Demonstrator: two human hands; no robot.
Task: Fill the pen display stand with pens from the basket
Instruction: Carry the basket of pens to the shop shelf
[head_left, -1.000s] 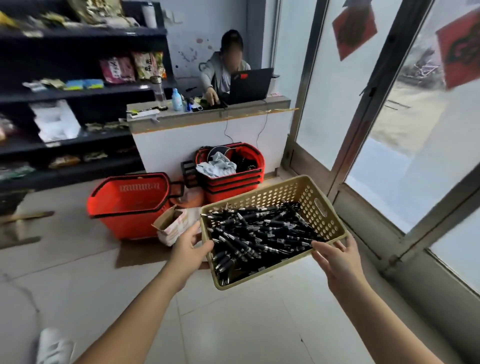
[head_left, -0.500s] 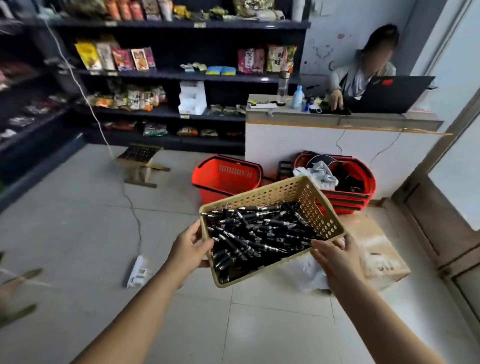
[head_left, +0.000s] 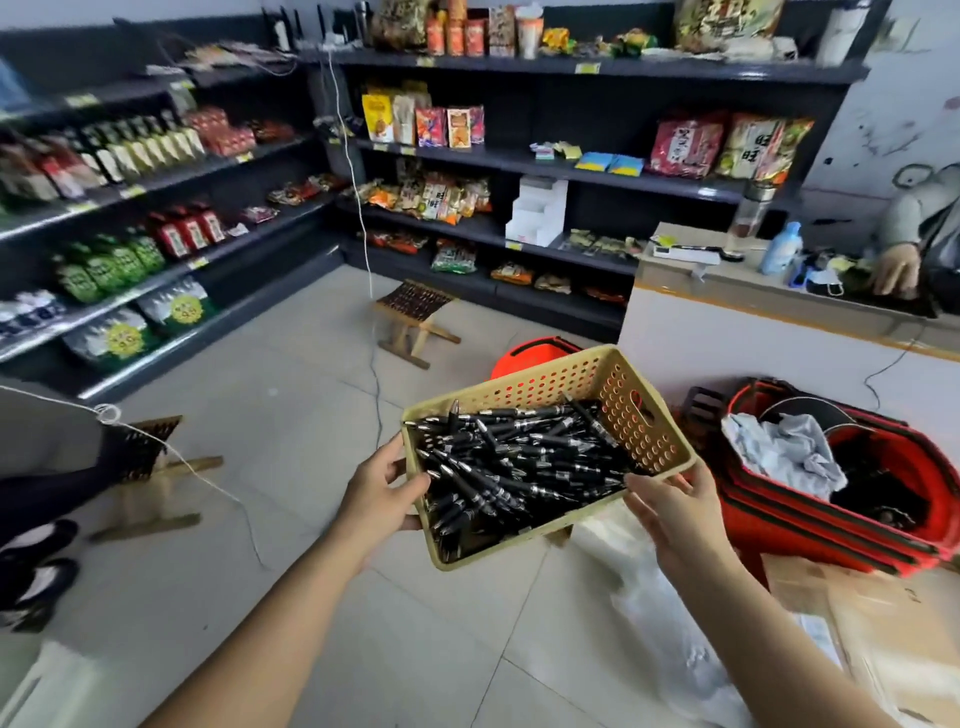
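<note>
One person is holding one tan perforated basket (head_left: 613, 374) up over the floor with two hands. The left hand (head_left: 379, 488) is gripping its left side, thumb hooked over the rim, fingers underneath. The right hand (head_left: 670, 504) is gripping the near right corner, thumb at the rim, fingers below. Both grips are clenched on the basket. Between the two grips, black pens (head_left: 519, 462) are lying in a loose heap inside, too many to count.

Far beyond both grips, one white tiered display stand (head_left: 537, 213) is sitting on a shelf, well apart from the basket.

There are two wooden stools, one (head_left: 415, 317) beyond the left grip and one (head_left: 156, 467) out to its left. One red shopping basket (head_left: 524, 353) is showing just behind the tan one. A stack of red baskets (head_left: 831, 514) is sitting right of the right grip, count unclear. One other person's hand (head_left: 896, 267) is resting on the surface (head_left: 727, 270) far beyond the right grip.
</note>
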